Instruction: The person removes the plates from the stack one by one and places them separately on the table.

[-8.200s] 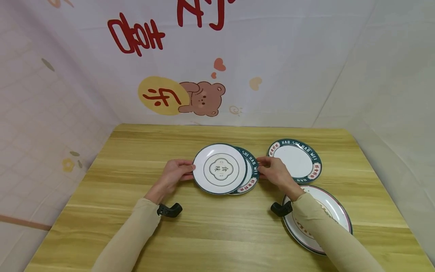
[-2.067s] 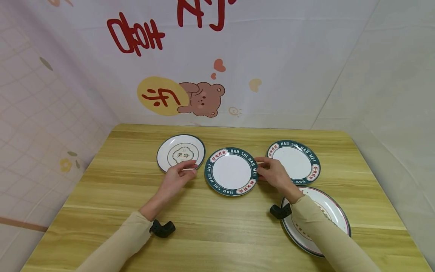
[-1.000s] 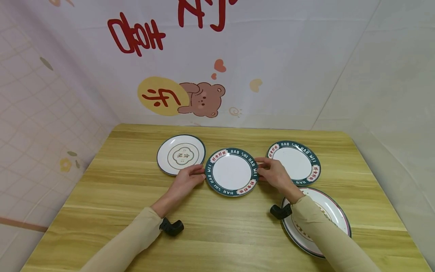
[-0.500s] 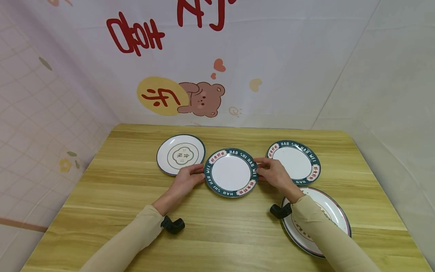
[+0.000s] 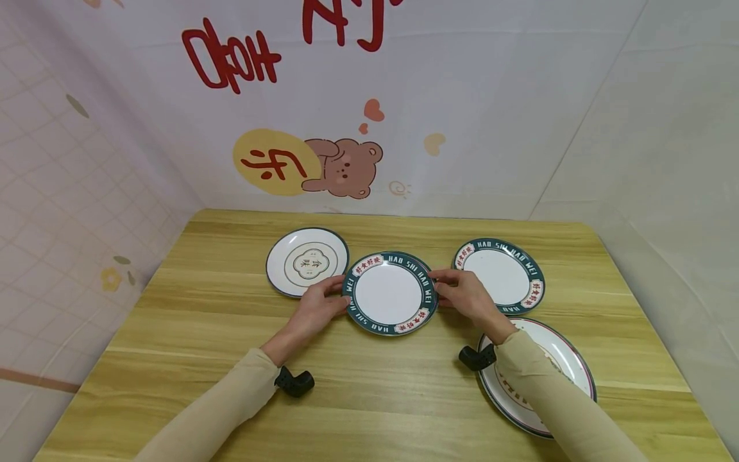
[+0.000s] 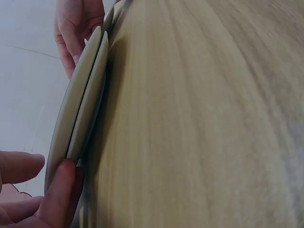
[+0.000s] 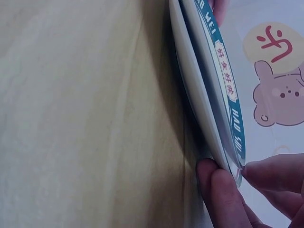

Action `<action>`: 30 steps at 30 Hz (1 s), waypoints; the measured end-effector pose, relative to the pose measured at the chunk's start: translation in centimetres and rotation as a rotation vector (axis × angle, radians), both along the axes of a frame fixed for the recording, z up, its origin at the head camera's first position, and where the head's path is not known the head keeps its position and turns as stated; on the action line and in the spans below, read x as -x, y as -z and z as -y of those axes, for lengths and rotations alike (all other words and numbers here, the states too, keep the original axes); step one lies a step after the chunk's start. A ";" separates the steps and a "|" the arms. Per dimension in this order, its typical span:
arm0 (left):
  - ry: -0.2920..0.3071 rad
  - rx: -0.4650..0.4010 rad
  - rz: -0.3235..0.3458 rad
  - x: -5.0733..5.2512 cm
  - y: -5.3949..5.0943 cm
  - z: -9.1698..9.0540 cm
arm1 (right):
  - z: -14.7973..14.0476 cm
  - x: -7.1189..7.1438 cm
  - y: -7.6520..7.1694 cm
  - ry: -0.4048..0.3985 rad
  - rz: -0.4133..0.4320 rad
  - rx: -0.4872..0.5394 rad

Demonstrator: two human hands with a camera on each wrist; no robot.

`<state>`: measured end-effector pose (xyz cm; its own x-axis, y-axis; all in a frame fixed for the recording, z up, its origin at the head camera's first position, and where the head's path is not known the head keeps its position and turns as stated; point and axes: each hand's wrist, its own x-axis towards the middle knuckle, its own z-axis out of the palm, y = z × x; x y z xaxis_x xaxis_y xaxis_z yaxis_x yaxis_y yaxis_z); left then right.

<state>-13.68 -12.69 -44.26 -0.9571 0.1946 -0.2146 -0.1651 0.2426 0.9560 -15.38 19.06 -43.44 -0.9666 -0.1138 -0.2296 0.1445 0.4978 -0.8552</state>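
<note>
Two stacked plates are held level between my hands over the table. The upper one is a green-rimmed plate [image 5: 388, 294] with a white centre, and the lower plate [image 7: 192, 71] shows its pale side in the right wrist view. A narrow gap separates their rims, wider toward the left. My left hand [image 5: 314, 311] pinches the green-rimmed plate's left edge, thumb above and fingers at the side. On the opposite edge, my right hand [image 5: 466, 294] grips the stack, with fingertips under the lower plate and the thumb at the upper rim.
A white plate with a central emblem [image 5: 283, 263] lies behind the left hand. Another green-rimmed plate [image 5: 500, 276] lies at the right rear. Under the right forearm is a larger white plate [image 5: 568, 350]. The wooden table [image 5: 381, 398] meets a printed cloth wall [image 5: 491, 109].
Earlier the emblem plate went from the top of the stack to the left rear, and the left hand came back to the stack. Now the green-rimmed plate has shifted slightly left and turned a little.
</note>
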 end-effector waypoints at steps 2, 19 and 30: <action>-0.005 0.006 -0.001 0.0 0.0 0.0 | 0.0 0.0 0.0 -0.002 0.000 0.006; -0.063 0.082 -0.041 -0.2 -0.3 -0.2 | 0.1 -0.1 0.1 0.001 0.016 0.010; -0.090 0.002 0.014 -0.2 -0.4 0.3 | 0.2 -0.2 0.1 -0.020 -0.021 -0.013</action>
